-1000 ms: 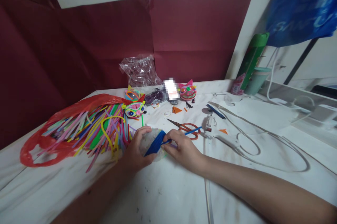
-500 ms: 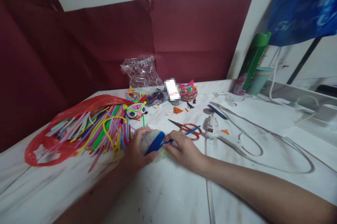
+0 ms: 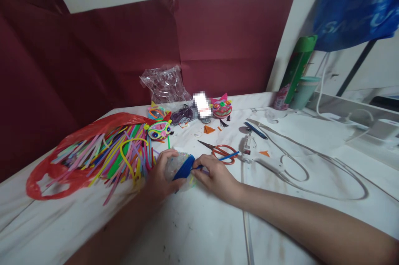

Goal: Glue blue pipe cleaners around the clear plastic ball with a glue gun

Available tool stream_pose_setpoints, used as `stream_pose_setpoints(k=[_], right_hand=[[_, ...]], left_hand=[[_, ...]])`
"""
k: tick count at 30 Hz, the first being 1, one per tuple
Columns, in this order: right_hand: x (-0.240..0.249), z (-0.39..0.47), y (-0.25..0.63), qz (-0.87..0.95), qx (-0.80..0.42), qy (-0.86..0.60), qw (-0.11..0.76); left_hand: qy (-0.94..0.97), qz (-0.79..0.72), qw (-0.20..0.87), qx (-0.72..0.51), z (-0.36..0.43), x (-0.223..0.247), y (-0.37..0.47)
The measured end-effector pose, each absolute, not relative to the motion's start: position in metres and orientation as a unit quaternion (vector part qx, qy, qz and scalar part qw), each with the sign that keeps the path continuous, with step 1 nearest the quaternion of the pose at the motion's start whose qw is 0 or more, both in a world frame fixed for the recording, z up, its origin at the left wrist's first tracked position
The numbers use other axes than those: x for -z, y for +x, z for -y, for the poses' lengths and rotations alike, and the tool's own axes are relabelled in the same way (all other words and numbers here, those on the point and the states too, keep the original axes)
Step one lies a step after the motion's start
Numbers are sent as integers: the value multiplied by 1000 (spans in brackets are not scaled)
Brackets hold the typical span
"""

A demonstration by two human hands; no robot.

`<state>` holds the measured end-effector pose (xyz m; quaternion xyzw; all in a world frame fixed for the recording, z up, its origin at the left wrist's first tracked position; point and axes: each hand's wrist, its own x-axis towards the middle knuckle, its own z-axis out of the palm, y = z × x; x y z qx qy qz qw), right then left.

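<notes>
My left hand [image 3: 159, 178] is wrapped round the side of a translucent, speckled ball [image 3: 171, 167], which rests low over the table. A band of blue strips [image 3: 184, 168] lies side by side across the ball. Pinched in my right hand [image 3: 215, 177] is a blue pipe cleaner [image 3: 230, 156]; one end meets the blue band and the other sticks out to the right. Just beyond that hand lie orange-handled scissors [image 3: 207, 145], partly covered by the pipe cleaner. The underside of the ball is hidden.
On the left a red plastic bag [image 3: 102, 121] holds many coloured pipe cleaners [image 3: 120, 155]. Two decorated animal heads [image 3: 158, 130] [image 3: 222, 108] sit further back. To the right are a white glue gun [image 3: 268, 163] with its looped cord, a blue cutter [image 3: 256, 130] and a green spray can [image 3: 296, 72].
The view has shifted slightly. Both hands keep their hold on the ball and the blue pipe cleaner, with little visible movement.
</notes>
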<state>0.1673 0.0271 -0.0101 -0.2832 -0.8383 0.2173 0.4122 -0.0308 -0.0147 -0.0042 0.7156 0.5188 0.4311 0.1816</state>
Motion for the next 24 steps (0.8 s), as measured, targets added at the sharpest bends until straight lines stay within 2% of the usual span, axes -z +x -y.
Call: stream_pose_setpoints(k=[8, 24], right_hand=[[9, -21, 167, 837, -214, -283, 418], [12, -28, 167, 821, -252, -280, 430]], left_hand=[[678, -594, 198, -384, 21, -5, -28], [705, -553, 188, -403, 17, 0, -38]])
